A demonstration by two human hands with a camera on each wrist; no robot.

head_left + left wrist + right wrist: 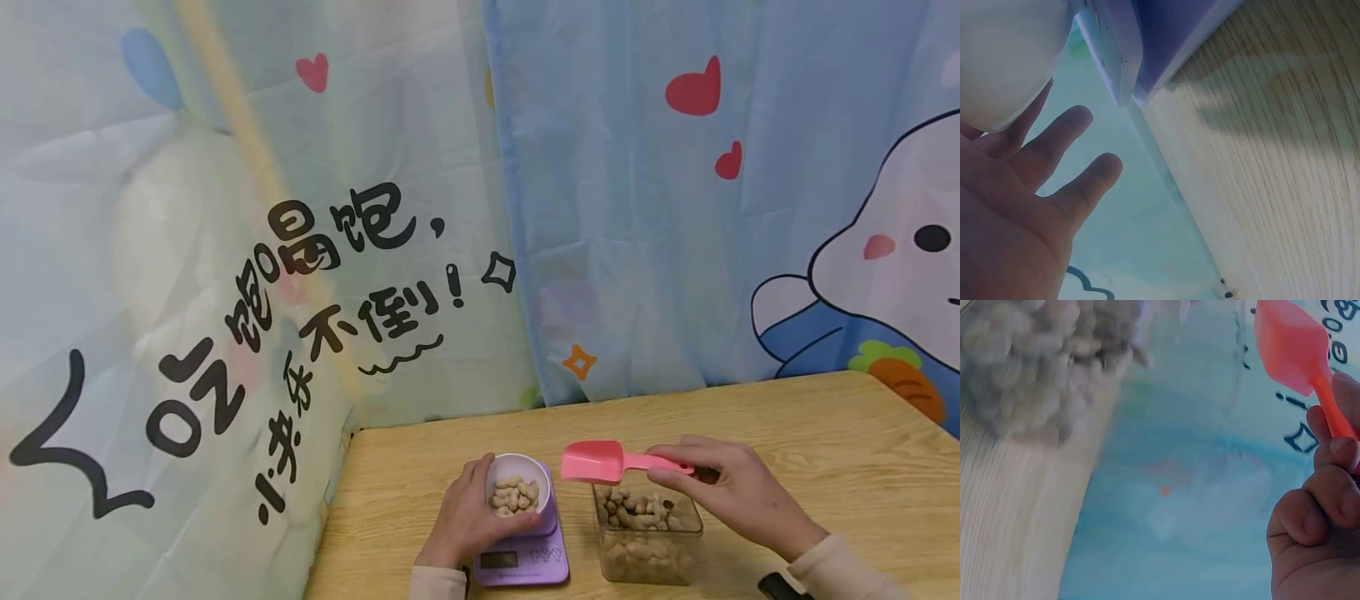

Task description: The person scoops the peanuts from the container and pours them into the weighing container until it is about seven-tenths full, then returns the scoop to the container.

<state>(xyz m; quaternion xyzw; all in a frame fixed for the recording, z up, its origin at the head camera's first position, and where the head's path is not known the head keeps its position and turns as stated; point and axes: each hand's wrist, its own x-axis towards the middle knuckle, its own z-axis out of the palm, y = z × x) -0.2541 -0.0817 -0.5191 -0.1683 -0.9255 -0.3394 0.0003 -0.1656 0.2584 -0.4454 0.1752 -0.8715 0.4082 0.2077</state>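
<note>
My left hand (474, 510) holds a small white bowl (542, 473) by its sides, thumb at the near side and fingers along the left. Peanuts in their shells (516, 495) lie in the bowl, which is over a purple kitchen scale (551, 568). In the left wrist view, two fingers (1088, 187) stretch out beside the bowl's underside. My right hand (738, 487) grips a pink scoop (592, 461) by its handle, level above a clear brown-tinted container (651, 533) of peanuts. No peanuts show in the scoop; its bowl (1291, 347) also appears in the right wrist view.
Scale and container stand side by side near the front of the wooden table (817, 442), with a narrow gap between them. Printed curtains (622, 250) hang behind the table and along its left edge. A dark object (782, 586) shows by the right wrist.
</note>
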